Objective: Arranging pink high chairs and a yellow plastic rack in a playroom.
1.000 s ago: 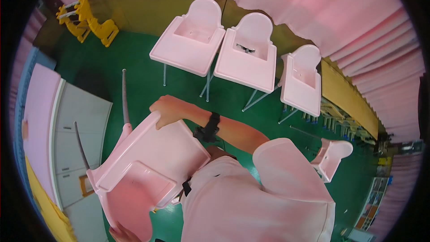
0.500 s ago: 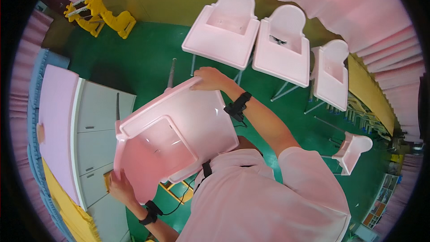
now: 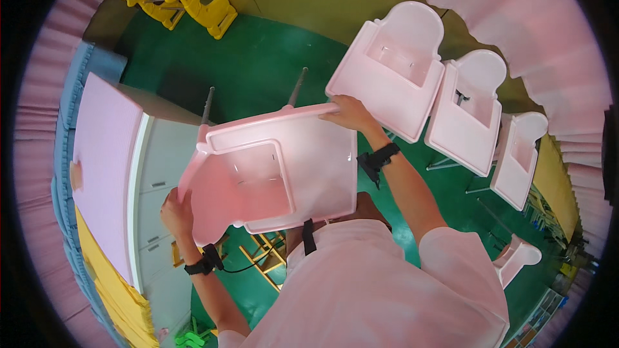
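A pink plastic high chair (image 3: 322,161) is held up in front of my body, tipped on its side, with two metal legs pointing away from me. My left hand (image 3: 176,212) grips the rounded edge of its backrest at the left, fingers partly hidden behind the plastic. My right hand (image 3: 351,116) is closed over the far corner of its tray, thumb on top. The near side of the chair rests close against my shirt; whether it touches cannot be told.
Three more pink high chairs (image 3: 464,125) stand in a row at right, another lies tipped (image 3: 516,261) lower right. A grey cabinet with a lilac top (image 3: 106,154) is at left. Yellow giraffe-shaped racks (image 3: 200,3) stand far left; wooden chairs (image 3: 267,254) sit below the held chair.
The held high chair has turned clockwise, and its tray edge now lies more level. Both hands keep their grip. The surroundings have shifted rightward in view.
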Available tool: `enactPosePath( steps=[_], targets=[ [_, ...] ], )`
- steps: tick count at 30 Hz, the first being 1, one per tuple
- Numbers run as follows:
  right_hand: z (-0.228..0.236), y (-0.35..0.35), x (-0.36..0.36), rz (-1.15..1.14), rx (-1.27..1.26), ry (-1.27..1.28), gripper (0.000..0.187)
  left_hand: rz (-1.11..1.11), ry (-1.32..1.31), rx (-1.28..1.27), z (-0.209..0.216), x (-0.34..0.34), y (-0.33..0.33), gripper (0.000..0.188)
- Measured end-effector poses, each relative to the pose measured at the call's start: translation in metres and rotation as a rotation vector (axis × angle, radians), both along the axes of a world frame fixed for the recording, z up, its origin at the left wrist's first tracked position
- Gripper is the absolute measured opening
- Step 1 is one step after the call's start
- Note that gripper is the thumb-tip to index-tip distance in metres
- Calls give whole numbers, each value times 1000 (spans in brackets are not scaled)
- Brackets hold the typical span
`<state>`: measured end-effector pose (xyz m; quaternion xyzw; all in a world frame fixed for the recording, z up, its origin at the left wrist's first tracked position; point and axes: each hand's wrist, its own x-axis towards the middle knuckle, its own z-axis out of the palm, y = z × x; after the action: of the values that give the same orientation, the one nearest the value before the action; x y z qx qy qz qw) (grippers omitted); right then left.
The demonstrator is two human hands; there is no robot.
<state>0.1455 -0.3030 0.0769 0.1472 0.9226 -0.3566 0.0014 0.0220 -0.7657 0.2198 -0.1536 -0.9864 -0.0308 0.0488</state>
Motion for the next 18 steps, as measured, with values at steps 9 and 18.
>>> enactPosePath(
  steps=[9,18],
  targets=[
    [-18,-11,-51,-362,-170,-18,51,-280,-44,28,-32,-181,39,30],
    [-61,-85,-63,-777,-92,183,49,-507,-34,36,-42,-313,113,33]
  ],
)
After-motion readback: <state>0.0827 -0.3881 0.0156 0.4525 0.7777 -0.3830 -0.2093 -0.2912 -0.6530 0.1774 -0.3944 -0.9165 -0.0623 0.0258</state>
